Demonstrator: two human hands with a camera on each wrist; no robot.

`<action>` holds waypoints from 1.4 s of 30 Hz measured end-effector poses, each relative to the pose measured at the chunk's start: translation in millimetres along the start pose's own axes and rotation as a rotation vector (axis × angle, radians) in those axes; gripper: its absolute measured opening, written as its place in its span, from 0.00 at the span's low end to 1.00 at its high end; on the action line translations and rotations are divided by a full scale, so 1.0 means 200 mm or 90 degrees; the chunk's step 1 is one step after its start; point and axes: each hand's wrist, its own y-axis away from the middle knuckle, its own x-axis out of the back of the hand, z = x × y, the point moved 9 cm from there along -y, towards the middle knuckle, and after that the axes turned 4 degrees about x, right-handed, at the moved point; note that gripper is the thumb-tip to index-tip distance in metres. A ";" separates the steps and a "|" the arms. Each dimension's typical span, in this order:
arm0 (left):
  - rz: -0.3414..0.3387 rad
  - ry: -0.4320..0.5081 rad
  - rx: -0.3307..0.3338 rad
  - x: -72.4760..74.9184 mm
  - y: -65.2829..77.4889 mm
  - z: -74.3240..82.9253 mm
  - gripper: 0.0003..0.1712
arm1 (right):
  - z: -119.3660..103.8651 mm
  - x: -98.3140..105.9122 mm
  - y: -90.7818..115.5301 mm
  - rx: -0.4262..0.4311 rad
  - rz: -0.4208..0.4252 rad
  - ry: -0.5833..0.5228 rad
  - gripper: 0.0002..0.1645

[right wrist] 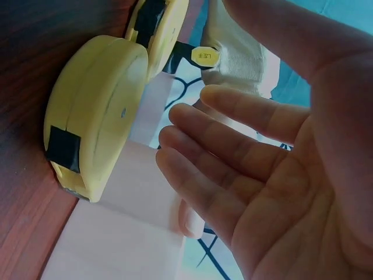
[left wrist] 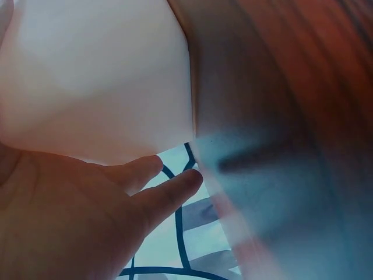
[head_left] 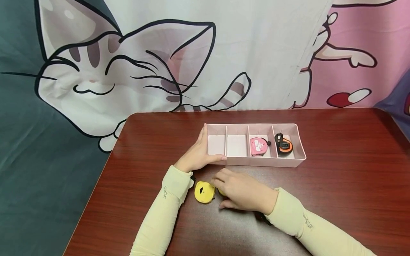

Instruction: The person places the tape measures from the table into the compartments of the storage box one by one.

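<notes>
- At the lower centre of the head view, the right hand point(head_left: 245, 190) reaches over a half-hidden yellow tape measure point(head_left: 221, 192), which the right wrist view shows at its left edge.
- That hand's fingers are spread and loosely bent there, pinching nothing I can see; whether a fingertip brushes the case is hard to judge from this angle.
- Just left of it in the head view lies another yellow tape measure point(head_left: 204, 192), flat on the bench point(head_left: 336, 199).
- Right of the frame's centre stands the pink box point(head_left: 256, 162); its third compartment from the left holds a pink tape measure point(head_left: 258, 146), its rightmost a black-and-orange one point(head_left: 286, 145).
- At the box's left end, the left hand point(head_left: 196, 154) lies with straight fingers along the wall, thumb across the front.
- Possible trouble: with the yellow cases so near each other, fingers drawing together could nudge the wrong one.
- A rounded, smooth case might also slip from a shallow pinch.
- Should the left hand ease off, a knock could slide the box.
</notes>
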 end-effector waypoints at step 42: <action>0.003 0.006 -0.006 -0.01 -0.01 -0.01 0.79 | 0.02 -0.14 -0.01 -0.036 -0.034 0.041 0.53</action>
